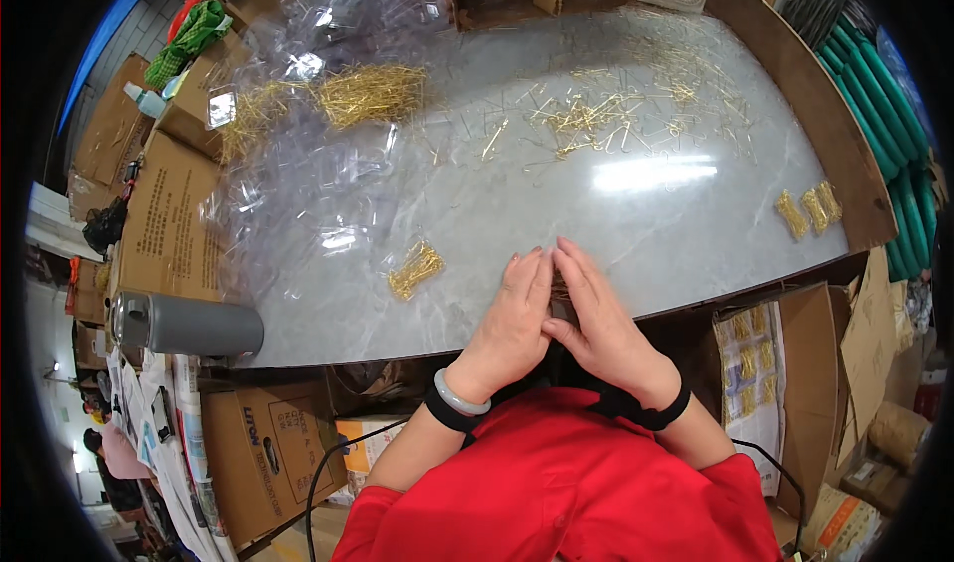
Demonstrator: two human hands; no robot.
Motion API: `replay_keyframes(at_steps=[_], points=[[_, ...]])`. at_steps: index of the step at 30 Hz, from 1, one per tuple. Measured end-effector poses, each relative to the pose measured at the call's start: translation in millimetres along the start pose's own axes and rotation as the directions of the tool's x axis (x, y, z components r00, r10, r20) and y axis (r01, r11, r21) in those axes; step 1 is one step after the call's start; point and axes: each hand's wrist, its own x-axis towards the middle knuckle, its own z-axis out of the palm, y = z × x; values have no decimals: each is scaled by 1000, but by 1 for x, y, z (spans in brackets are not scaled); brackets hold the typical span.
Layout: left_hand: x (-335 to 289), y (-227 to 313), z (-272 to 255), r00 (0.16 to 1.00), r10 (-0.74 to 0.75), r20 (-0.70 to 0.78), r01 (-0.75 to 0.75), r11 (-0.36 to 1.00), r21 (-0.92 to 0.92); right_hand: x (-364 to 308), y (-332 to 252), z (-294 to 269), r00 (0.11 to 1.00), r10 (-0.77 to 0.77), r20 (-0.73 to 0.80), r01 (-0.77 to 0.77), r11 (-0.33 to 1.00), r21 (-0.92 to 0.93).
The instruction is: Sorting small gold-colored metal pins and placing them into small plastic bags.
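My left hand (515, 316) and my right hand (594, 316) lie side by side at the near edge of the grey marble table (676, 224), palms turned in, cupped around a small bunch of gold pins that barely shows between them. A packed bunch of gold pins (415, 268) lies on the table just left of my left hand. Loose gold pins (596, 117) are scattered farther back. A bigger heap of gold pins (370, 93) sits among clear plastic bags (298, 164) at the back left.
Three packed gold bundles (808, 210) lie at the table's right edge. A grey metal flask (189, 323) lies at the near left corner. Cardboard boxes (164, 214) stand on the left, an open box with packed bundles (755, 363) on the right, green rolls (894, 145) beyond.
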Motion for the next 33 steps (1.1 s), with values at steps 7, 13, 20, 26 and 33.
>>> replay_keyframes(at_steps=[7, 13, 20, 26, 33], points=[[-1, 9, 0, 1000, -14, -11, 14, 999, 40, 1, 2, -2, 1000, -3, 28, 8, 983, -183], [-1, 3, -2, 999, -19, -42, 11, 982, -191, 9, 4, -5, 990, -11, 143, 65, 924, -377], [-6, 1, -8, 991, -89, -96, 73, 986, -153, 6, 3, -3, 996, -55, 73, 78, 924, -375], [-48, 22, -19, 949, -177, -262, 258, 912, 318, 4, 3, 3, 994, -59, 87, 93, 884, -458], [-58, 44, -6, 967, -220, -130, 255, 860, 441, 4, 1, 4, 996, -66, 63, 89, 864, -496]])
